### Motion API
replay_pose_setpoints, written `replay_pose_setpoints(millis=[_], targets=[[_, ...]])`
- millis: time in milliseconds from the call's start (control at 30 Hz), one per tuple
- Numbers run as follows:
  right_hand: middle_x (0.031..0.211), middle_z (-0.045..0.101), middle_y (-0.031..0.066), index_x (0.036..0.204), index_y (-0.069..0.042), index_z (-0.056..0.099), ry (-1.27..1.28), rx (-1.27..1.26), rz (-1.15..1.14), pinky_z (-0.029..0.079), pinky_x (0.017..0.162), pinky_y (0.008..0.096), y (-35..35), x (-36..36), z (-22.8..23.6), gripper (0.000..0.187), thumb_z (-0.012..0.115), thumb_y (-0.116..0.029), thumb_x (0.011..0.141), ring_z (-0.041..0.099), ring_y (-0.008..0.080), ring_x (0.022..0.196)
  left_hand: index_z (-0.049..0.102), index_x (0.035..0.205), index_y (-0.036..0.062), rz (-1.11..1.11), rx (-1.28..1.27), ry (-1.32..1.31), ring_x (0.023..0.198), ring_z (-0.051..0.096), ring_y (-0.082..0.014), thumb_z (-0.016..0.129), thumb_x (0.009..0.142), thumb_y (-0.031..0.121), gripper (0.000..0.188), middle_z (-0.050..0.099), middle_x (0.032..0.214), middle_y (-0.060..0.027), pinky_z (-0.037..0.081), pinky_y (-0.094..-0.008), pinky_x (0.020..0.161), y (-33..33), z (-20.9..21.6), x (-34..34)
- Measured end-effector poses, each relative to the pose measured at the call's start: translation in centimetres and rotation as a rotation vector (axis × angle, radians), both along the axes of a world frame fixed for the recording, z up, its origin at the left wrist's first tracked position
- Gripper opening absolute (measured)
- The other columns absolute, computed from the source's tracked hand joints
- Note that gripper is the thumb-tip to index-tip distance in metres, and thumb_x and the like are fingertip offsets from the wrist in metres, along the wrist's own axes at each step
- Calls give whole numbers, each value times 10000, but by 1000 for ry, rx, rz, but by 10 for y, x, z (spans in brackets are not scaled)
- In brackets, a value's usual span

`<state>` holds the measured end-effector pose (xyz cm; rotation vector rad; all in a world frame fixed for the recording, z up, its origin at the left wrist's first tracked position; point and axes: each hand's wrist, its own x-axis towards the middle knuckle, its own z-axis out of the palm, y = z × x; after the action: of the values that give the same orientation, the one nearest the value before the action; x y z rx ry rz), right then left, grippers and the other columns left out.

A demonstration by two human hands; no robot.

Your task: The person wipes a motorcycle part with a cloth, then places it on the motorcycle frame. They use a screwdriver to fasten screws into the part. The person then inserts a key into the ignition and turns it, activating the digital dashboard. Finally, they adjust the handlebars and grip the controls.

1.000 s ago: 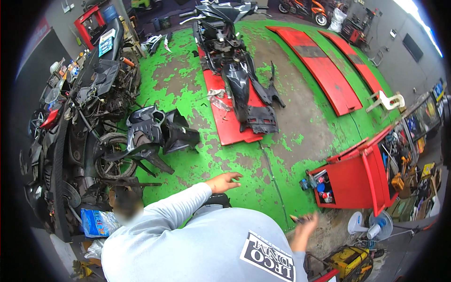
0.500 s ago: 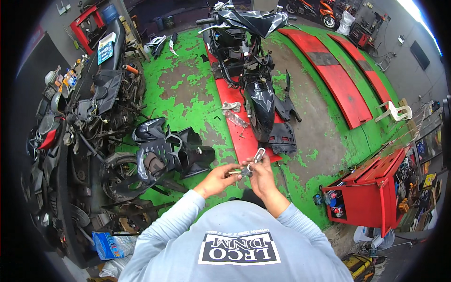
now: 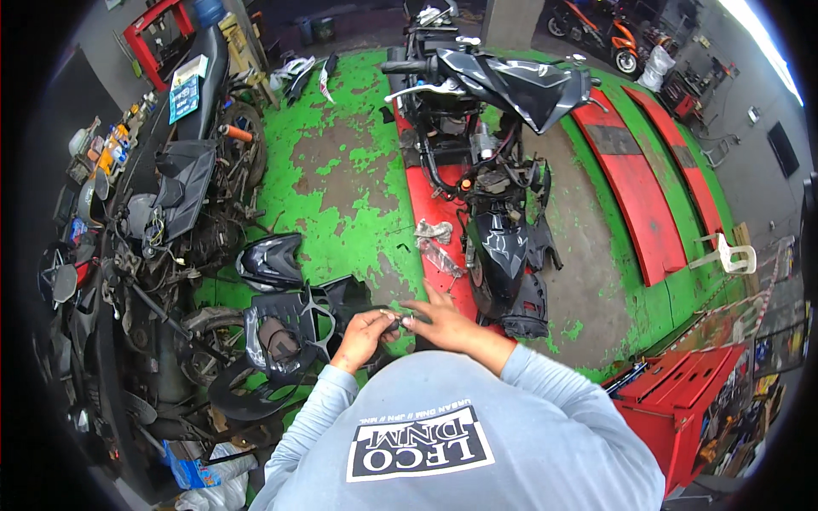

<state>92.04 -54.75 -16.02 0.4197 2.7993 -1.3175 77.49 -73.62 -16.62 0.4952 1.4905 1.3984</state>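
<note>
Both hands meet low in the middle, over the black scooter body panels (image 3: 319, 319) on the floor. My left hand (image 3: 360, 341) is closed, its thumb and fingers pinching a small dark piece (image 3: 393, 324), which looks like part of the keys seen earlier. My right hand (image 3: 452, 328) reaches in from the right. Its thumb presses at the same piece while some fingers stretch forward. The silver clip from earlier is hidden now. Ahead stands a partly stripped black scooter (image 3: 498, 243), front wheel and fender toward me, its front cover (image 3: 528, 85) lying on top.
A second stripped motorcycle (image 3: 183, 170) and a cluttered bench line the left side. A red tool cabinet (image 3: 673, 392) stands close at lower right. Red ramps (image 3: 635, 200) and a white plastic chair (image 3: 726, 255) are farther right. Gloves (image 3: 434, 230) lie on the red strip.
My hands have moved left and slightly down in the view. The right hand has turned palm down, and its silver clip no longer shows. The view has shifted, with the scooter appearing larger.
</note>
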Motion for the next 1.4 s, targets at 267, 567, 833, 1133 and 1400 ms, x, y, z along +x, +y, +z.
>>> replay_pose_setpoints(millis=[267,567,833,1133,1400], targets=[[1020,758,146,1132,-1,693,31,-408,147,556,867,368,83,-133,21,313,726,-259,958,722,237,961,759,1123,-11,133,88,580,1008,676,-203,642,1021,132,211,738,1081,-104,502,-324,945,72,30,-83],[1100,742,115,1159,-8,728,236,-557,-169,534,892,336,168,-248,3,289,709,-244,994,663,150,1052,692,1079,-29,85,182,488,943,689,-228,626,1023,135,186,728,1023,-137,533,-337,880,208,26,-238],[1013,758,31,1223,-50,732,146,-785,-386,508,755,256,253,-431,-58,353,631,-340,1051,642,85,867,658,1052,4,-121,230,294,1003,620,-124,638,1044,152,149,694,1002,-43,499,-303,906,324,-24,-466],[1206,687,50,1384,-9,556,333,-666,-572,525,783,286,279,-610,-11,436,693,-194,1014,634,102,935,661,977,-4,-476,103,183,774,675,-111,699,993,115,126,723,838,-47,542,-289,712,430,30,-664],[1148,697,48,1441,-7,472,507,-735,-834,515,736,280,329,-632,-6,531,720,-124,986,617,91,884,684,987,-21,-968,31,266,750,636,-108,675,1006,87,110,701,850,-43,523,-286,705,555,46,-691]])
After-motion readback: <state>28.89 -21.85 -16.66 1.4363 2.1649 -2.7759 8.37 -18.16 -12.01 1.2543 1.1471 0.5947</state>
